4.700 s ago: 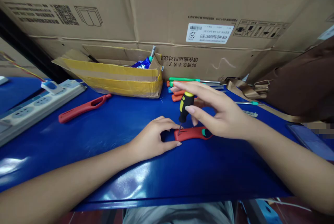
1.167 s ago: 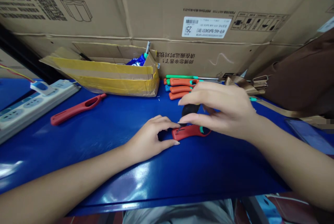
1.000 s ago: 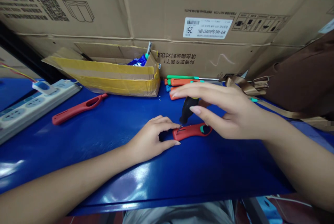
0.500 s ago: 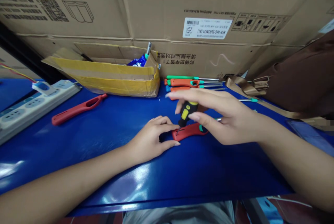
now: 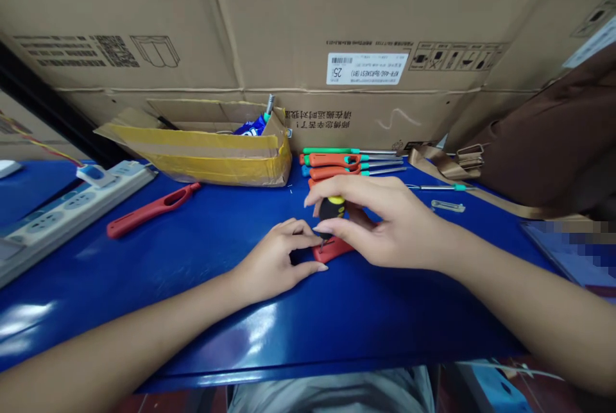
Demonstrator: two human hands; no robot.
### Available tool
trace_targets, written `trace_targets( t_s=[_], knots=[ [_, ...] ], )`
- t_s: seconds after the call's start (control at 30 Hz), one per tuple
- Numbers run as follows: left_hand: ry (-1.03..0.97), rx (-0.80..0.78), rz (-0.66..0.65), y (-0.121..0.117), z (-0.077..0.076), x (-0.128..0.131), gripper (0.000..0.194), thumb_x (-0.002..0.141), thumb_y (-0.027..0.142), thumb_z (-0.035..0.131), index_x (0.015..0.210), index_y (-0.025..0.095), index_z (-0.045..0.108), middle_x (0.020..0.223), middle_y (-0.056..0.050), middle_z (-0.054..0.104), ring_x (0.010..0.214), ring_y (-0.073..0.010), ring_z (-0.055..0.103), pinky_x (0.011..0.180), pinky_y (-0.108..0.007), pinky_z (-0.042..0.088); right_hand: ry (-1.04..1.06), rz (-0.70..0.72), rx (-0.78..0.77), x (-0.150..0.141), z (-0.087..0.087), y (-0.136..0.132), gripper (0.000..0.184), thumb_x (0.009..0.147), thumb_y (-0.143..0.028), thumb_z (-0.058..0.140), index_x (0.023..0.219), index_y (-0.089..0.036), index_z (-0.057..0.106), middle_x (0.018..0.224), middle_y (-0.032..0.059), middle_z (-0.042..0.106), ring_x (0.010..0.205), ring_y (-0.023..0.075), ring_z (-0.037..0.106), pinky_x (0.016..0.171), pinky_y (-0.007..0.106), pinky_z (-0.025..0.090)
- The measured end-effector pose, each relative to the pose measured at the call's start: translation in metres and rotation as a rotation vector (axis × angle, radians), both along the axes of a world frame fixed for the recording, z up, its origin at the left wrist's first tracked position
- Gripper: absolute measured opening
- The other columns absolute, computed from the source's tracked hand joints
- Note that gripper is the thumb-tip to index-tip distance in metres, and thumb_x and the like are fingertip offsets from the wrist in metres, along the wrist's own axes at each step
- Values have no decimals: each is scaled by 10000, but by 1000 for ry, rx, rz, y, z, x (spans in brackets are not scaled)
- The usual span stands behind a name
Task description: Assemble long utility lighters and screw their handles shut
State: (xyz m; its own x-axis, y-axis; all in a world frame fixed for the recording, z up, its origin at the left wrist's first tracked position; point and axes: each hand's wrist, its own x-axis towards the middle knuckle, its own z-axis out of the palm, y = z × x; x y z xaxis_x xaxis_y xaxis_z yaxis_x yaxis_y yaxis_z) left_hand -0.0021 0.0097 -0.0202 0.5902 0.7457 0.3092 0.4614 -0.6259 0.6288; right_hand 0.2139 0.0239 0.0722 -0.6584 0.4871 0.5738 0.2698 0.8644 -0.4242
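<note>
A stubby black-and-yellow screwdriver (image 5: 332, 209) is gripped in my right hand (image 5: 385, 220), between the thumb and fingers. Its shaft points down at the left end of a red utility lighter (image 5: 334, 249) lying on the table. Steadying that same end is my left hand (image 5: 279, 259), with thumb and forefinger closed around it. My right hand hides the lighter's right part. To the left lies a red lighter handle shell (image 5: 154, 209), apart from both hands.
Several orange and green utility lighters (image 5: 337, 160) lie behind my right hand. A taped cardboard box (image 5: 216, 166) stands at the back, a white power strip (image 5: 72, 211) at the left. On the right are a small clear part (image 5: 447, 206) and a brown bag (image 5: 539, 131) with straps.
My right hand and the screwdriver have shifted left and the screwdriver stands more upright, covering more of the lighter. My left hand keeps its hold. The camera view has tilted up slightly.
</note>
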Motion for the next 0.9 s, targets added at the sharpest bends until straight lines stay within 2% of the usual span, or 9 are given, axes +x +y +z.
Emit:
trace_targets(
  t_s=[0.07, 0.13, 0.23, 0.33, 0.43, 0.5, 0.6, 0.73, 0.9],
  knots=[
    [28, 20, 3, -1, -1, 0, 243, 855, 348, 784, 1057, 215, 767, 1062, -80, 727, 997, -257, 657, 920, -437, 531, 105, -75, 53, -4, -6, 2, 145, 916, -304, 695, 965, -179, 642, 934, 25, 729, 736, 124, 640, 722, 237, 505],
    [44, 51, 16, -3, -1, 1, 288, 866, 362, 771, 1112, 214, 757, 1091, -91, 725, 1013, -262, 657, 933, -443, 533, 150, -128, 65, -6, -12, 4, 198, 905, -355, 709, 908, -180, 618, 870, 18, 705, 682, 116, 598, 670, 233, 473],
    [74, 77, 30, -5, 3, 1, 345, 876, 383, 753, 1181, 222, 739, 1128, -98, 716, 1044, -262, 654, 979, -457, 531, 117, -140, 7, -4, -14, 7, 206, 921, -373, 680, 970, -184, 613, 895, 17, 688, 646, 105, 554, 631, 232, 449],
    [146, 90, -8, -1, 15, 1, 369, 847, 402, 765, 1169, 224, 742, 1206, -109, 695, 1114, -287, 634, 1036, -498, 504, 57, -85, -143, 3, -7, 6, 220, 926, -280, 629, 1125, -192, 596, 946, 25, 678, 656, 107, 569, 600, 228, 465],
    [178, 90, -75, 14, 31, 0, 581, 729, 452, 843, 1240, 217, 699, 1321, -121, 647, 1200, -321, 601, 1080, -515, 473, 55, -37, -242, 10, 3, 5, 315, 901, -169, 582, 1215, -199, 573, 1020, 46, 677, 726, 124, 619, 577, 218, 492],
    [114, 90, -79, 28, 40, 0, 484, 817, 357, 756, 1268, 210, 662, 1311, -108, 656, 1210, -293, 608, 1080, -480, 478, 141, -86, -197, 16, 10, 7, 278, 888, -172, 606, 1165, -196, 597, 1003, 44, 670, 752, 133, 629, 574, 218, 498],
    [81, 123, 82, 52, 43, 4, 302, 878, 214, 607, 1173, 169, 657, 1197, -103, 693, 1098, -251, 661, 987, -425, 537, 263, -266, -58, 26, 18, 17, 220, 877, -214, 652, 1094, -195, 618, 873, 14, 637, 680, 128, 602, 550, 223, 479],
    [177, 190, 208, 76, 30, 18, 290, 826, 142, 608, 1116, 129, 604, 1157, -154, 658, 1131, -311, 621, 1015, -505, 499, 167, -447, 146, 37, 20, 35, 234, 852, -204, 646, 1085, -194, 628, 747, -18, 597, 556, 123, 531, 535, 256, 440],
    [197, 190, 243, 94, 14, 29, 206, 864, 157, 623, 1042, 162, 519, 1063, -125, 640, 1001, -275, 643, 907, -449, 534, 25, -452, 264, 41, 12, 49, 252, 846, -167, 607, 1098, -170, 622, 926, 65, 693, 724, 186, 622, 687, 310, 484]
  ],
)
